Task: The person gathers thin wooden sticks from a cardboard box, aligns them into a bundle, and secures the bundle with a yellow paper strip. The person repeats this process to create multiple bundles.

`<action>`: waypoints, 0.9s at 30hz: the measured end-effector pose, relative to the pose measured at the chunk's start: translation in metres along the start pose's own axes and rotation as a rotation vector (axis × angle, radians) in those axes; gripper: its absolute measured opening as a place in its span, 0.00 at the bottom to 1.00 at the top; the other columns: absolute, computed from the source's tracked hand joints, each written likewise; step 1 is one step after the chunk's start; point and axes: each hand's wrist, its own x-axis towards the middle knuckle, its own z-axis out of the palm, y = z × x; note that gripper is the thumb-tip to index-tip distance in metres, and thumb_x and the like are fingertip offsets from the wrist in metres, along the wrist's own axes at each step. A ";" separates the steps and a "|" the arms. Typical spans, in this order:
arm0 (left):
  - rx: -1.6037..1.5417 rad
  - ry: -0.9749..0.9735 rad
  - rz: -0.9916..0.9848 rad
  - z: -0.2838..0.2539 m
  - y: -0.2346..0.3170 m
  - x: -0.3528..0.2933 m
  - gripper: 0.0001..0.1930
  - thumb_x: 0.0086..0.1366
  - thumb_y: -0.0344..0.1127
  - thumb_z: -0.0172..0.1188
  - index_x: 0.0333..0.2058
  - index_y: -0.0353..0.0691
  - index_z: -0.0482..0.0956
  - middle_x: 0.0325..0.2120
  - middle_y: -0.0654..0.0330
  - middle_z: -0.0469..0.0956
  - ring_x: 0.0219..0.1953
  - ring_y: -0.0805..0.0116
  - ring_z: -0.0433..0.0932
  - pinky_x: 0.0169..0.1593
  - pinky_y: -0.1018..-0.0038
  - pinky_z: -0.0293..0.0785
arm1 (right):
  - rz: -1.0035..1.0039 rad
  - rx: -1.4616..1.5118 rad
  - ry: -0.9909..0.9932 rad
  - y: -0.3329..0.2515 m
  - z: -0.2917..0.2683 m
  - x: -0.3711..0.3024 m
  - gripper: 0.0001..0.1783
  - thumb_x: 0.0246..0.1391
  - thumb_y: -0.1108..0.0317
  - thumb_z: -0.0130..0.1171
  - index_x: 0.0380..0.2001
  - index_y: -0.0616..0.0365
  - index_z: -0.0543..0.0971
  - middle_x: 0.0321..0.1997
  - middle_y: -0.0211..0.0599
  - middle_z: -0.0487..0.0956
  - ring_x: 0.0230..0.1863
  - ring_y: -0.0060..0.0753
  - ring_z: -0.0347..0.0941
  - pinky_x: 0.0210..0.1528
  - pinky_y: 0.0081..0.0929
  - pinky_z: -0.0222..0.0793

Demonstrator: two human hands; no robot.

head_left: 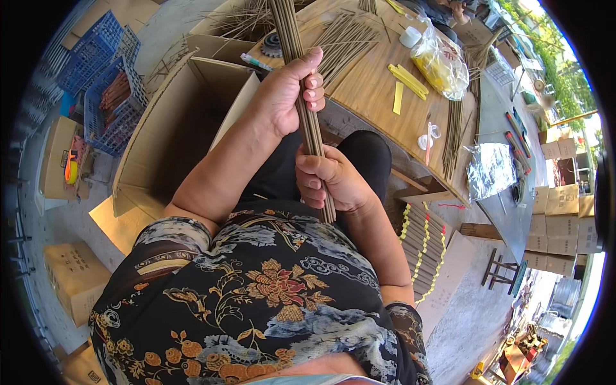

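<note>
A bundle of long, thin brown sticks [310, 128] slants up in front of me, its top running out of view. My left hand [292, 86] is closed round its upper part, thumb pointing up along the sticks. Lower down, my right hand [333, 176] wraps the same bundle just above its bottom end, which pokes out below the fingers. Behind the bundle, more loose sticks [350, 42] lie fanned out on the wooden table [359, 96]. Yellow paper strips [408, 81] rest on the table to the right of them.
An open cardboard box [186, 109] stands at my left, by blue plastic crates [119, 102]. On the table are a clear bag with yellow contents [443, 61] and a white cup [410, 37]. Tied sticks [423, 247] lie low at right. Another person [443, 13] sits across the table.
</note>
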 end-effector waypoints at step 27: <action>0.289 0.025 0.221 0.004 0.001 -0.013 0.18 0.57 0.50 0.57 0.18 0.43 0.67 0.14 0.63 0.68 0.15 0.75 0.67 0.19 0.79 0.65 | -0.571 -0.986 0.502 0.001 -0.008 0.012 0.20 0.44 0.60 0.62 0.32 0.65 0.70 0.24 0.34 0.71 0.26 0.25 0.69 0.29 0.22 0.67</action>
